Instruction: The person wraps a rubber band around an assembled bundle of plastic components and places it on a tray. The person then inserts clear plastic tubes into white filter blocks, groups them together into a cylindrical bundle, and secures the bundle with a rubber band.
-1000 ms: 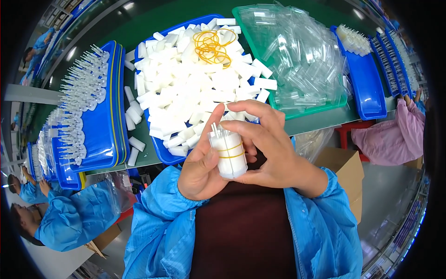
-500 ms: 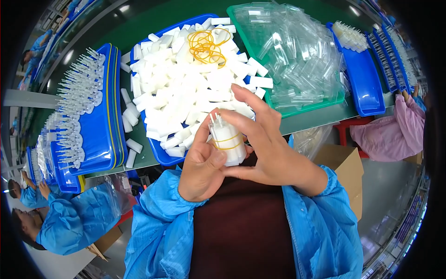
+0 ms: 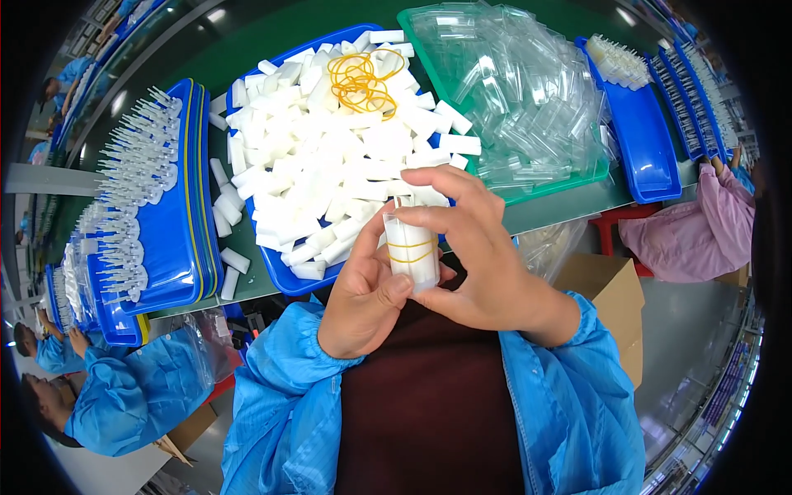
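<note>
Before my chest I hold a small upright bundle of white pieces in clear plastic, with yellow rubber bands around it and thin white tips at its top. My left hand is closed round its left side, the thumb pressed on the front near the bottom. From the right, my right hand grips it too, with thumb at the base and a finger bent over the top. Behind my hands, a blue tray is heaped with white foam-like blocks. Loose yellow rubber bands lie on the heap.
A green tray of clear plastic sleeves stands at the back right, beside a narrow blue tray. Stacked blue trays with white spiky parts stand left. Below the table edge is a cardboard box. Co-workers sit on both sides.
The bundle has been turned more upright and shifted slightly right. My right fingers have come down onto its top, covering most of the thin tips.
</note>
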`<state>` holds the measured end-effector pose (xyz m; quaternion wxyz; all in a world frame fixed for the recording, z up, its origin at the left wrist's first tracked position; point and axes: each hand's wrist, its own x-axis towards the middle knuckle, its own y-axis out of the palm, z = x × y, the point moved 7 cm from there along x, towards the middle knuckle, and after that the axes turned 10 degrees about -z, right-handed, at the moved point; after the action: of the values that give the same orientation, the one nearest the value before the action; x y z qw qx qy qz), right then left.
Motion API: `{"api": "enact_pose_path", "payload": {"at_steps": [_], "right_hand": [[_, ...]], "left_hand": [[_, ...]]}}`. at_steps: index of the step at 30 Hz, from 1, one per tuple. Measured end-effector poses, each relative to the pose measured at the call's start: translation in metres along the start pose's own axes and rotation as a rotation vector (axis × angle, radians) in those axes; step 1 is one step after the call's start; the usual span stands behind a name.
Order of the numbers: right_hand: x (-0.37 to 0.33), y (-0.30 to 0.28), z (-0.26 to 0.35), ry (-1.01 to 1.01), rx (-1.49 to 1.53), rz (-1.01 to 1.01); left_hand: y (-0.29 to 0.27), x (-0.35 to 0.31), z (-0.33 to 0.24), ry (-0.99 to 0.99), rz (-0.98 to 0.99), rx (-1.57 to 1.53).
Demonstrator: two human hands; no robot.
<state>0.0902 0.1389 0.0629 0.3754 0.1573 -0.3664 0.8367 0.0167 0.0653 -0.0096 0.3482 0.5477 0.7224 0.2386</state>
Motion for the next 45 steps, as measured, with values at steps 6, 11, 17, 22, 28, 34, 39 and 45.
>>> {"api": "enact_pose_path", "payload": {"at_steps": [6,11,17,22,28,34,39,45], "right_hand": [[-0.002,0.003,0.003,-0.030,-0.081,0.007],[-0.002,0.000,-0.004,0.061,-0.036,0.018],[0.001,-0.006,-0.002,0.048,-0.066,0.011],[0.002,-0.011,-0.004,0.060,-0.029,-0.001],[0.001,-0.013,-0.003,0.032,-0.019,-0.029],[-0.003,-0.008,0.004,-0.015,-0.157,-0.027],[-0.002,-0.010,0.004,0.026,-0.061,-0.093],[0.001,-0.010,0.002,0.014,-0.071,-0.004]], "left_hand": [[-0.002,0.000,-0.002,0.037,-0.065,-0.030],[0.003,-0.001,-0.004,-0.004,0.025,-0.068],[0.009,0.000,-0.002,-0.029,0.094,-0.095],[0.009,-0.001,-0.001,-0.042,0.172,-0.150],[0.017,0.003,-0.003,-0.045,0.129,-0.224],[0.008,0.001,0.000,0.044,-0.033,0.059],[0.007,0.000,-0.005,0.058,0.038,-0.038],[0.011,-0.001,0.001,0.003,0.219,-0.172]]}}
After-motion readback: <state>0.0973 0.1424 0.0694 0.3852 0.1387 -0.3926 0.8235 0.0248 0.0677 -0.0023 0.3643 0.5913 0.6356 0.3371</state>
